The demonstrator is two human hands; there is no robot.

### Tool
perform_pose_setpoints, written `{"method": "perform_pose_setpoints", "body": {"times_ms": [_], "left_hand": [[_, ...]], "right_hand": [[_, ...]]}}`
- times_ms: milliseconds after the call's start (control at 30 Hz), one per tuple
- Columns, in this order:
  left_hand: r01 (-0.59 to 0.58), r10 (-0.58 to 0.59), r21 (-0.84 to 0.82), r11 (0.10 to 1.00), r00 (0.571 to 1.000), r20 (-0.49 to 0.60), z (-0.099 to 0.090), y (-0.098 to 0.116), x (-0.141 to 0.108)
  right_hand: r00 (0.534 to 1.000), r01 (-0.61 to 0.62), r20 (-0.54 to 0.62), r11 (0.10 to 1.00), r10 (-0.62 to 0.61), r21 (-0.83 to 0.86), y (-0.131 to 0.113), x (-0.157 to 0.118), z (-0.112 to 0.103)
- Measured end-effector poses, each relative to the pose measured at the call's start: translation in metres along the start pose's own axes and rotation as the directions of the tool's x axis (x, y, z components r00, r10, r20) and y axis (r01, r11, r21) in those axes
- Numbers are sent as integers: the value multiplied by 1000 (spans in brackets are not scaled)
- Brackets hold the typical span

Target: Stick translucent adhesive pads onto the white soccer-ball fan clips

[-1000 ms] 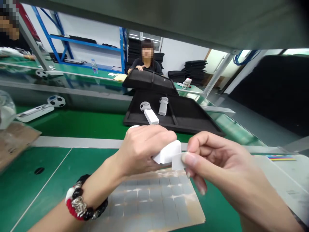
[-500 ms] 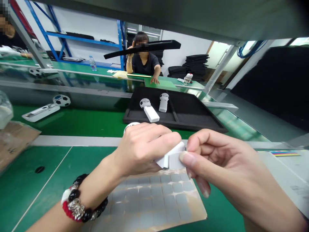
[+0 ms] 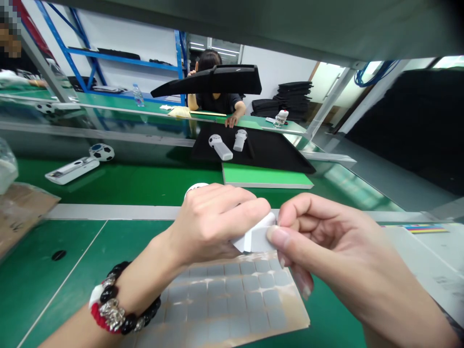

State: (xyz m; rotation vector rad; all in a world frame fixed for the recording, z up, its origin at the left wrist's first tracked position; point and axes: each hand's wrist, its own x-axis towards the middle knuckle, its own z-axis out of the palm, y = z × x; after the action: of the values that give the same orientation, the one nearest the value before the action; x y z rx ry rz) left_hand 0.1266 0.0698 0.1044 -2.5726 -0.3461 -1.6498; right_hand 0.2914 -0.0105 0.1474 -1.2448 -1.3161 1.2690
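My left hand (image 3: 217, 217), palm down, is wrapped round a white handheld device (image 3: 267, 221). Part of its round head (image 3: 195, 187) shows behind my knuckles; the rest is hidden. My right hand (image 3: 319, 237) pinches the edge of a small pale square sticker (image 3: 258, 240) between thumb and forefinger. That sticker lies against the device's end; whether it is stuck down I cannot tell. Below both hands is a backing sheet (image 3: 232, 299) with rows of similar greyish squares.
A white device with a soccer-ball head (image 3: 74, 169) lies on the green belt (image 3: 155, 186). Beyond are a black tray (image 3: 275, 150) bearing two such devices and a green board (image 3: 268, 176). Opposite, a person (image 3: 232, 106) sits behind a raised black tray (image 3: 224, 79). A brown package (image 3: 25, 208) is at left.
The black tray with two devices has slid away toward the person opposite, baring the green board. The raised tray has tilted and lowered. The device at left has shifted right. My hands barely moved.
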Motion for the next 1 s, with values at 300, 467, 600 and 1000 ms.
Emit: {"method": "perform_pose_setpoints", "body": {"times_ms": [300, 467, 600, 1000], "left_hand": [[-51, 60, 84, 995, 992, -108, -5, -2, 3], [-82, 127, 171, 982, 954, -271, -1, 0, 3], [-95, 145, 182, 979, 949, -282, 2, 1, 1], [310, -332, 137, 941, 762, 556, -12, -17, -5]], "right_hand": [[839, 298, -295, 840, -458, -454, -3, -3, -14], [855, 475, 30, 761, -517, -441, 0, 3, 2], [853, 520, 227, 797, -469, -306, 4, 7, 11], [950, 262, 60, 683, -305, -681, 25, 35, -18]]}}
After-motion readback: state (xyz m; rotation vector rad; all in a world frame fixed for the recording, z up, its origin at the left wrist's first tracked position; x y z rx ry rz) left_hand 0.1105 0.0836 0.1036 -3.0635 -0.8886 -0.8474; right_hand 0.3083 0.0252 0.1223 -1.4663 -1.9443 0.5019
